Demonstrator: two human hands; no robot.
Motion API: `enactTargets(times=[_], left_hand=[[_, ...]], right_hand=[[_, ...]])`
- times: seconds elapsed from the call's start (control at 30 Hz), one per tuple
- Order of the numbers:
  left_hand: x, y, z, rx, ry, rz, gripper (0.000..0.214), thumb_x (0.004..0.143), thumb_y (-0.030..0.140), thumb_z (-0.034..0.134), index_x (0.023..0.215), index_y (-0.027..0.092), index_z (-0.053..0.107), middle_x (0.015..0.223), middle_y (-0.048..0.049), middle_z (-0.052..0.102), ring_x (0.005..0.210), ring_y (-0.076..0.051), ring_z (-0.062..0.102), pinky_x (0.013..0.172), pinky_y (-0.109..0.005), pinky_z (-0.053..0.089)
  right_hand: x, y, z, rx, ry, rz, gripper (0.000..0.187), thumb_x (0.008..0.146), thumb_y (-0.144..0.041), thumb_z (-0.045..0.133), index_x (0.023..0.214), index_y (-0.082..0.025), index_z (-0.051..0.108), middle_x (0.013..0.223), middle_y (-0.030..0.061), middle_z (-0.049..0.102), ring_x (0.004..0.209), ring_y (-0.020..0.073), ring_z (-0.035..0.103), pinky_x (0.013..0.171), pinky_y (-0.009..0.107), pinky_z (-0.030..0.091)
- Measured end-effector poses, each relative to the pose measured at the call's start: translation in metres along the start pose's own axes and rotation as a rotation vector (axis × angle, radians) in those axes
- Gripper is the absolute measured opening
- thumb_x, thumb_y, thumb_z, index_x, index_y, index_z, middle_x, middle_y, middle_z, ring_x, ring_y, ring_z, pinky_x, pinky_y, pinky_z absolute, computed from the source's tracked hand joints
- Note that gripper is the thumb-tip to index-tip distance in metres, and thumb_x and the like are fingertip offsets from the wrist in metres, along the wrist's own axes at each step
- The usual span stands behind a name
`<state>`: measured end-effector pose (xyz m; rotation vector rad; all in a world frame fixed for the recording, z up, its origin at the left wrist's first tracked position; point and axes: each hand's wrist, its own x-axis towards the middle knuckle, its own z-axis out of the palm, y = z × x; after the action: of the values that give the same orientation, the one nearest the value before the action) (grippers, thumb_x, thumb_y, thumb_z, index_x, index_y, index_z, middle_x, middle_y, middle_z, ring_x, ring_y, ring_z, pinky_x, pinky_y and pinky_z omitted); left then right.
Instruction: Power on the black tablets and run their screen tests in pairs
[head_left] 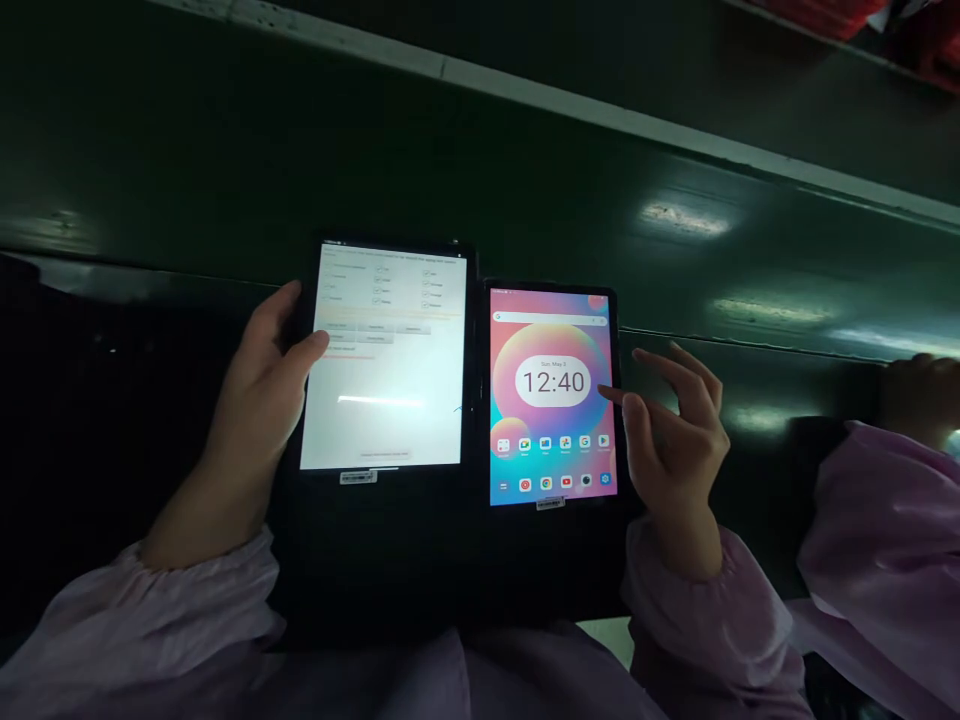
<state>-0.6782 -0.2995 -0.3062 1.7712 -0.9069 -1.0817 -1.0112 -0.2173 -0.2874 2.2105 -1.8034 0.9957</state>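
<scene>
left tablet (386, 360) and right tablet (553, 395) glow side by side, their long edges very near each other, at the near side of a dark green tabletop (375, 190). from where i stand, the left one shows a pale page of checkboxes and grey buttons with a streak of glare across it; the right one shows a colourful home screen with its clock at 12:40. the left hand (259, 375) grips the left tablet by its outer edge, thumb over the front, the other fingers mostly out of sight past the frame. the right hand (679, 430) grips nothing: its fingers are loosely bent and apart, the index one pointing in beside the clock, and in this gloom i can't tell whether its tip meets the glass or hovers just over it.

i'd judge both tablets fairly light, stiff, smooth enough to slip, and easy to crack if dropped; the safest hold looks to be the dark frame along the long sides, clear of the left label (358, 477) and right label (550, 503) at the lower edges.

as for containers, the red things (821, 14) at the top right are too cut off to name, contents included. past the right arm is a co-worker's pink sleeve (885, 520).
</scene>
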Motion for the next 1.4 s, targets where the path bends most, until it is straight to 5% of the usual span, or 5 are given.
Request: enactTargets(times=[0.27, 0.4, 0.77, 1.13, 1.4], left_hand=[[-0.003, 0.007, 0.003, 0.021, 0.033, -0.032, 0.07, 0.084, 0.011, 0.061, 0.154, 0.015, 0.057, 0.157, -0.01, 0.064, 0.153, -0.039, 0.055, 0.132, -0.069, 0.025], [-0.002, 0.005, 0.002, 0.052, 0.079, -0.023, 0.066, 0.085, 0.013, 0.062, 0.15, 0.015, 0.061, 0.164, -0.0093, 0.058, 0.163, -0.04, 0.04, 0.134, -0.067, 0.015], [-0.004, 0.006, 0.003, 0.052, 0.06, 0.009, 0.063, 0.083, 0.013, 0.062, 0.146, 0.016, 0.062, 0.16, -0.0094, 0.06, 0.166, -0.04, 0.033, 0.135, -0.065, 0.011], [-0.007, 0.01, 0.004, 0.076, 0.053, 0.003, 0.066, 0.084, 0.014, 0.061, 0.149, 0.015, 0.059, 0.159, -0.0104, 0.061, 0.163, -0.04, 0.039, 0.136, -0.065, 0.018], [-0.005, 0.007, 0.003, 0.07, 0.055, 0.019, 0.066, 0.081, 0.017, 0.064, 0.147, 0.016, 0.06, 0.158, -0.0099, 0.063, 0.163, -0.04, 0.039, 0.136, -0.065, 0.017]], right_hand=[[-0.004, -0.012, 0.006, 0.125, -0.072, -0.128, 0.024, 0.101, -0.018, 0.065, 0.093, -0.029, 0.085, 0.132, 0.0046, 0.076, 0.141, 0.0369, 0.063, 0.105, 0.059, 0.062], [-0.006, -0.028, 0.007, 0.205, -0.157, -0.202, 0.027, 0.101, -0.017, 0.061, 0.093, -0.027, 0.084, 0.135, 0.0059, 0.074, 0.144, 0.0364, 0.06, 0.106, 0.057, 0.062], [-0.012, -0.011, 0.016, -0.006, 0.05, 0.09, 0.027, 0.108, -0.025, 0.061, 0.1, -0.03, 0.086, 0.129, 0.0055, 0.077, 0.139, 0.0364, 0.063, 0.098, 0.055, 0.063], [-0.012, -0.014, 0.021, -0.031, -0.048, 0.072, 0.033, 0.109, -0.023, 0.056, 0.126, -0.036, 0.081, 0.149, 0.0061, 0.064, 0.151, 0.0386, 0.049, 0.119, 0.068, 0.047], [-0.013, -0.006, 0.021, -0.088, 0.02, 0.11, 0.03, 0.108, -0.022, 0.058, 0.118, -0.034, 0.084, 0.148, 0.0064, 0.064, 0.154, 0.0421, 0.045, 0.118, 0.072, 0.046]])
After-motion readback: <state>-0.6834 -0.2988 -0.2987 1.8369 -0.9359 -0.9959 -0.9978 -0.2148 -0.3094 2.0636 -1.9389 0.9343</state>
